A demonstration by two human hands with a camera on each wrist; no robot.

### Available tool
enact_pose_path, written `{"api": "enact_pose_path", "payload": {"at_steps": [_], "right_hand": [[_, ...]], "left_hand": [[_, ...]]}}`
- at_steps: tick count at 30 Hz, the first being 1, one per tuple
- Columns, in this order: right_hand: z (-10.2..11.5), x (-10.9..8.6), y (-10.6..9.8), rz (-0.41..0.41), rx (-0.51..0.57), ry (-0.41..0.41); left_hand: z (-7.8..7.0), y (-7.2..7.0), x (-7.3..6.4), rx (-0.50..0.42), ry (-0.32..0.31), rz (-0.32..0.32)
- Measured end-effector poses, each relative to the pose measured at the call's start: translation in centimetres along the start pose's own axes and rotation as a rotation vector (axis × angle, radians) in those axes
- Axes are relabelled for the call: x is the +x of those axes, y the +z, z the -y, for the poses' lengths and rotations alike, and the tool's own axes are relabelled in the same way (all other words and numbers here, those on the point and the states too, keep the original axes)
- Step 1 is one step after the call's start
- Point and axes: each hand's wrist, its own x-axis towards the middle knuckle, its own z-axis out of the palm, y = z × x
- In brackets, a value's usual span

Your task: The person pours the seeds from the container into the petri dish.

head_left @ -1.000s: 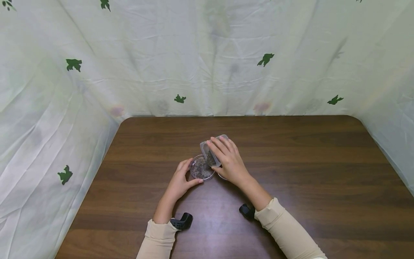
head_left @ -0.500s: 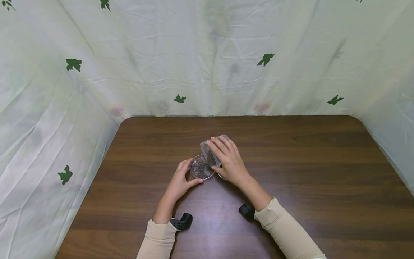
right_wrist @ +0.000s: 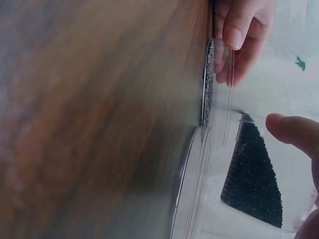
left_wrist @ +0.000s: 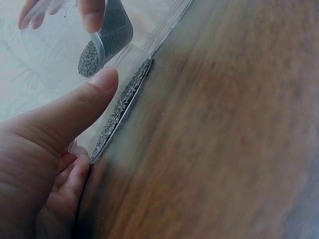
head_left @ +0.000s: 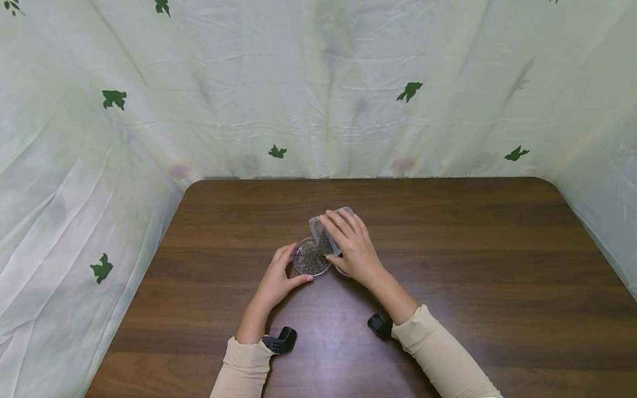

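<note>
A petri dish [head_left: 293, 261] stands on the table with a layer of dark grains [left_wrist: 122, 107] in it. My left hand [head_left: 276, 280] holds its rim, thumb on the near side and fingers on the far side. Over the dish's right part, my right hand [head_left: 354, 251] grips a clear plastic container [head_left: 316, 224], tilted with its mouth toward the dish. Black grains [right_wrist: 251, 179] lie heaped along the container's low side, right up to its lip in the left wrist view. The right hand covers much of the container in the head view.
A second clear round dish or lid [right_wrist: 187, 194] stands beside the first, mostly hidden under the right hand in the head view. The brown wooden table [head_left: 448, 249] reaches back to a pale curtain [head_left: 224, 83] with green shapes. Black wrist cameras [head_left: 282, 340] sit on both wrists.
The grains in the petri dish look darker and cover its bottom more evenly than a second ago. Both hands and the tilted container have stayed almost in place.
</note>
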Motion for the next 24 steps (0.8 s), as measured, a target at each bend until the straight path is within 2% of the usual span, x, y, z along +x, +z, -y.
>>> {"api": "enact_pose_path", "payload": {"at_steps": [12,24], "right_hand": [[-0.10,-0.11,-0.19,-0.048,0.047,0.089],[-0.40,-0.40,-0.17,-0.099,0.252,0.231]], "left_hand": [[-0.03,0.00,0.02,0.010,0.008,-0.006],[0.08,0.07,0.06,0.009,0.023,-0.014]]}}
